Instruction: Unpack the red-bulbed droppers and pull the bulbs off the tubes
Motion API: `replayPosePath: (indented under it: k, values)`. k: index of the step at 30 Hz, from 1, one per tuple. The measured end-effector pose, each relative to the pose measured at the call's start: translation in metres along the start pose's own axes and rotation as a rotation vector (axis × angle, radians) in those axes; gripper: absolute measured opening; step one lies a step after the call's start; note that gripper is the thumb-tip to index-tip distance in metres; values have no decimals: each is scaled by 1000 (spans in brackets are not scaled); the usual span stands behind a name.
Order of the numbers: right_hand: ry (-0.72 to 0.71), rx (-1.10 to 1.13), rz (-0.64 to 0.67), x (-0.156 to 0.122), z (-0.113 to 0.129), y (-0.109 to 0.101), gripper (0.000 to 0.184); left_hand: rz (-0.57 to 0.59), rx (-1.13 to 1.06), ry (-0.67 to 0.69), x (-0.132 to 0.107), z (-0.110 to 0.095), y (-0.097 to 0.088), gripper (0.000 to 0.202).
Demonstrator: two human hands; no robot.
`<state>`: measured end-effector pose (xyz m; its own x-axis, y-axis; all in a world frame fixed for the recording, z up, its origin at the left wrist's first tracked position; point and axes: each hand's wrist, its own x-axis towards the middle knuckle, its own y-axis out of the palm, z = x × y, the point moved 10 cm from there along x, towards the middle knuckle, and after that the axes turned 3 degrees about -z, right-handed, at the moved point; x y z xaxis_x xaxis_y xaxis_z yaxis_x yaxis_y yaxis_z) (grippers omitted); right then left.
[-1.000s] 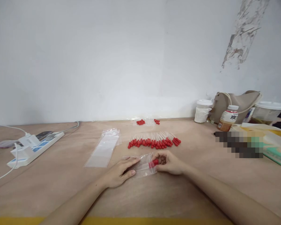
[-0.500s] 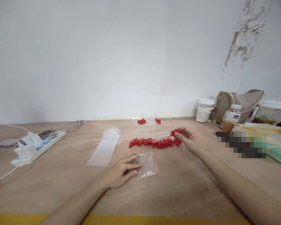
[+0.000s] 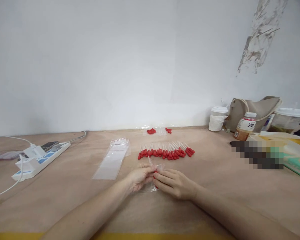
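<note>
My left hand [image 3: 139, 176] and my right hand [image 3: 175, 184] meet at the table's middle over a small clear zip bag [image 3: 153, 188]. The left fingers pinch the bag's mouth and lift it off the table. The right fingers are closed on a red-bulb dropper [image 3: 150, 162], whose clear tip sticks up between the hands. Just beyond them lies a row of several red-bulb droppers [image 3: 166, 152]. A stack of empty clear bags [image 3: 112, 158] lies to the left. Filled bags with red bulbs [image 3: 158, 130] sit by the wall.
A white power strip [image 3: 38, 158] with plugs, cables and a phone [image 3: 49, 145] is at the left. At the right stand a paper cup [image 3: 217, 118], a drink bottle [image 3: 245, 130], a beige bag [image 3: 256, 111], a lidded tub [image 3: 287, 118] and books [image 3: 296, 158].
My right hand left the bag, picked a dropper from the row and brought it back to the bag. My left hand went from lying flat on the bag to pinching it up.
</note>
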<state>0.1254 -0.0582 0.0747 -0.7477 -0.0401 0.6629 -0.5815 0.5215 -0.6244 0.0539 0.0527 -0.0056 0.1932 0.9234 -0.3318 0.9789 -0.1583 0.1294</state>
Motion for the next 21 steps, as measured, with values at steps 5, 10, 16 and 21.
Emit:
replayPosePath:
  k: [5,10,16,21]
  values:
    - [200,-4,4,-14,-27,0,24,-102,338,199,23,-60,-49,31]
    - [326,95,30,-36,-43,3,18,-183,485,98,68,-98,-100,29]
    - [409,185,-91,-42,-43,-8,17,-175,651,2,104,-87,-104,34]
    - [389,198,-41,-40,-40,-2,17,-133,740,7,120,-77,-101,39]
